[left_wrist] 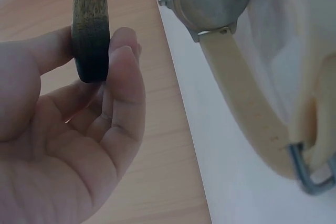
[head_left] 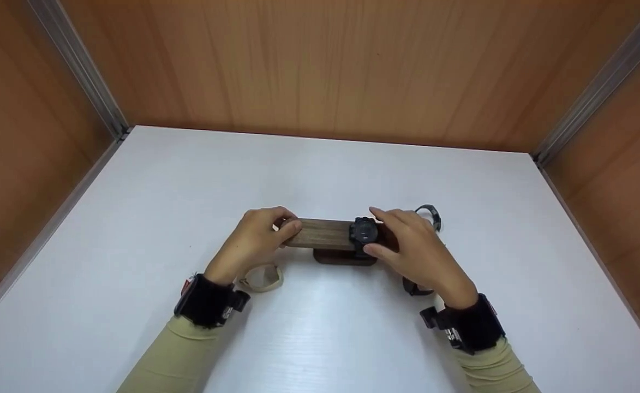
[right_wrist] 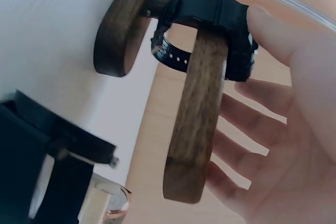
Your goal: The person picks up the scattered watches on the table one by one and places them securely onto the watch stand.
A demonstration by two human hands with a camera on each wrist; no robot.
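We see the left hand pinching the left end of the wooden bar at table centre; the right hand curls loosely round the black watch on it.

Matt, grainy wooden bar — black plastic watch; beige watch, brushed-metal back.

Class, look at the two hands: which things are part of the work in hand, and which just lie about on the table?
In hand: wooden watch stand, held by left hand; black watch on its bar, under right hand.

Lying about: beige watch; another black watch behind the right hand; white table.
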